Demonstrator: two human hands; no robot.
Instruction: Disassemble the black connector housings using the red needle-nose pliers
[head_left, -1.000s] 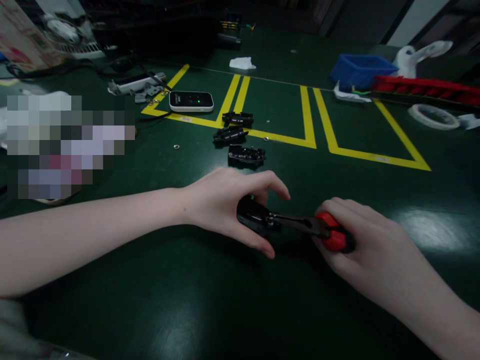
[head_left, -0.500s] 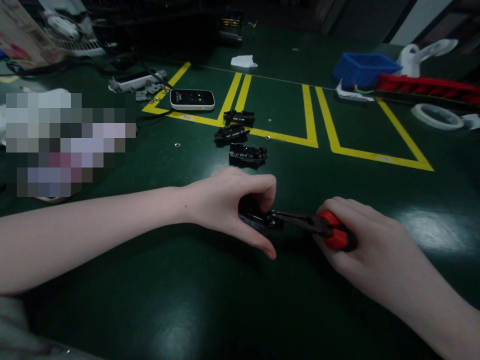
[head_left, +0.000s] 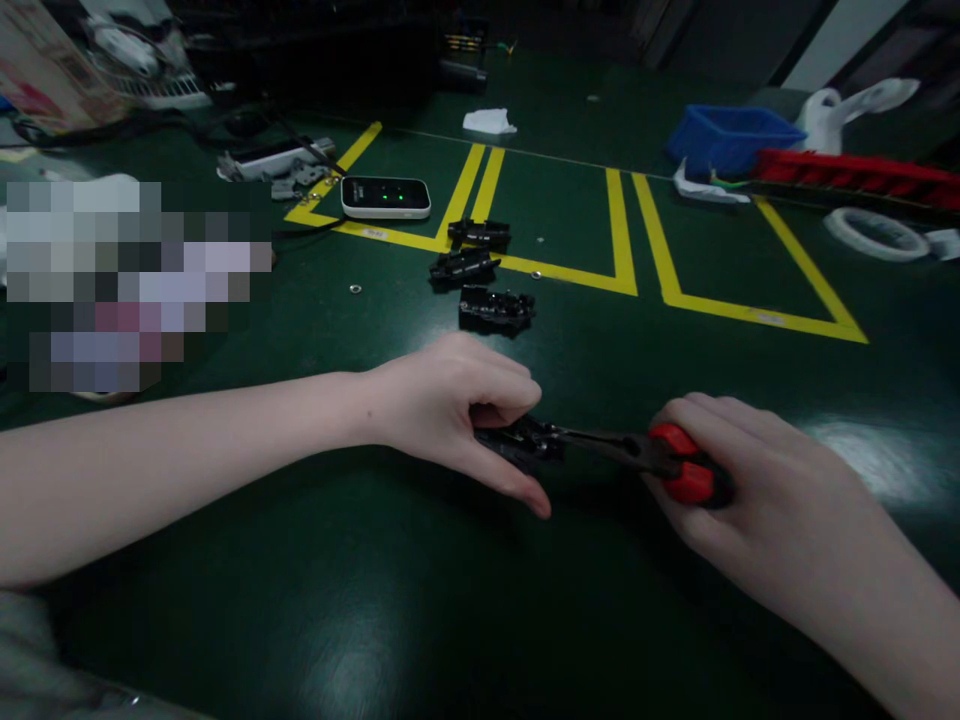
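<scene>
My left hand (head_left: 465, 410) is curled around a black plastic part (head_left: 517, 445), its index finger bent over the top and its thumb stretched along the near side. Much of that part is hidden inside the hand. Long-nose pliers (head_left: 637, 455) with red and black handles are gripped in my right hand (head_left: 750, 470). Their jaws point left and meet the right end of the black part. Beyond my left hand lie three similar black parts: one close by (head_left: 496, 307), one in the middle (head_left: 463, 267) and one farthest off (head_left: 478, 233).
Yellow tape (head_left: 555, 272) marks areas on the green table (head_left: 420, 620). A white-edged black device (head_left: 385, 198) with green lights lies at the back left. At the right are a blue bin (head_left: 731, 140), a red rack (head_left: 855, 178) and a tape roll (head_left: 875, 233). Small metal rings (head_left: 355, 289) lie about.
My left index finger has curled down over the black part. My right hand and the pliers have shifted slightly right, their jaws still at the part's end.
</scene>
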